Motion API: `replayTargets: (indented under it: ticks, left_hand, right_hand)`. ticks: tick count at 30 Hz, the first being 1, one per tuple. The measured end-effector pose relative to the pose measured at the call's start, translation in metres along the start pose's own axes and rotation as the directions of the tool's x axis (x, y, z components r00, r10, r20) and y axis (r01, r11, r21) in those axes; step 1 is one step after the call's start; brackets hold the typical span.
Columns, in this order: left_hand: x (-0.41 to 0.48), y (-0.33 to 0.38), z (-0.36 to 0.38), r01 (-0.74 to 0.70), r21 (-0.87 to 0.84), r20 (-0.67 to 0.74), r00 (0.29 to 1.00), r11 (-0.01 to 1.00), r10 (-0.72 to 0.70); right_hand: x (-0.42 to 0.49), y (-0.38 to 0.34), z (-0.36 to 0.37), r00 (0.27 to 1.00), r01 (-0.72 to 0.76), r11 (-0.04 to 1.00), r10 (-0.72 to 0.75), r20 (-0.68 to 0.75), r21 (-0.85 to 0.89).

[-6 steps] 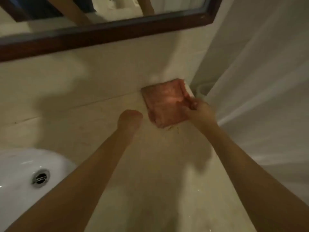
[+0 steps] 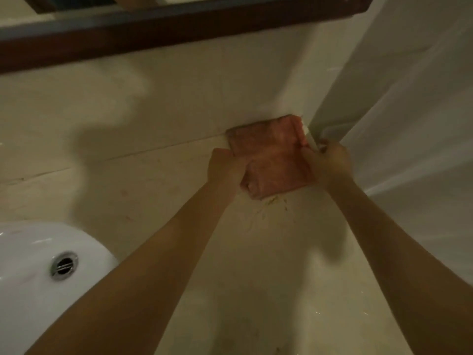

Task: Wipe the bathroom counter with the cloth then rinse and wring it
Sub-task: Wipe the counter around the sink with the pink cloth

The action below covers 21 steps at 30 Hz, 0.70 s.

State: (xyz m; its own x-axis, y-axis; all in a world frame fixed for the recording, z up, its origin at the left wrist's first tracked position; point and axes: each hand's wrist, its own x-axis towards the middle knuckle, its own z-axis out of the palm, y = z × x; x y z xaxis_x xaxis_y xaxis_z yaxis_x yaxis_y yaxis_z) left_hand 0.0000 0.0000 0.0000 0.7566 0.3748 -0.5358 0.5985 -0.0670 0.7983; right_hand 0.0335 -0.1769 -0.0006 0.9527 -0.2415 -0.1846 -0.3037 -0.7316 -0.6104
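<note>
A folded pink cloth (image 2: 271,157) sits at the back right corner of the beige counter (image 2: 158,201), against the wall. My left hand (image 2: 225,167) grips its left edge and my right hand (image 2: 329,162) grips its right edge. The cloth is stretched between them just over the counter top. Yellowish crumbs or smears (image 2: 268,203) lie on the counter right below the cloth.
A white sink basin (image 2: 30,278) with a metal drain (image 2: 63,265) is at the lower left. A dark wooden mirror frame (image 2: 153,34) runs along the wall above. A white shower curtain (image 2: 409,124) hangs along the counter's right side.
My left hand has moved right and taken hold of the cloth's left edge. My right hand keeps its grip on the right edge.
</note>
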Motion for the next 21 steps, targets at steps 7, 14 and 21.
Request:
replayTargets:
  ticks: [7,14,21]
  left_hand:
    - [-0.008,0.010,0.015,-0.022,0.048,0.146,0.989,0.999,0.015]
    - [-0.021,0.000,0.019,-0.276,0.109,0.081,0.960,0.955,0.268]
    - [-0.036,0.004,-0.015,-0.354,-0.161,-0.009,0.934,0.922,0.357]
  right_hand:
    - [0.003,-0.012,0.007,0.998,0.050,0.999,-0.051,0.045,0.011]
    - [-0.006,-0.016,0.002,0.988,0.026,0.963,-0.066,0.140,0.268]
    - [-0.032,-0.039,-0.007,0.944,0.317,0.920,-0.329,0.015,0.229]
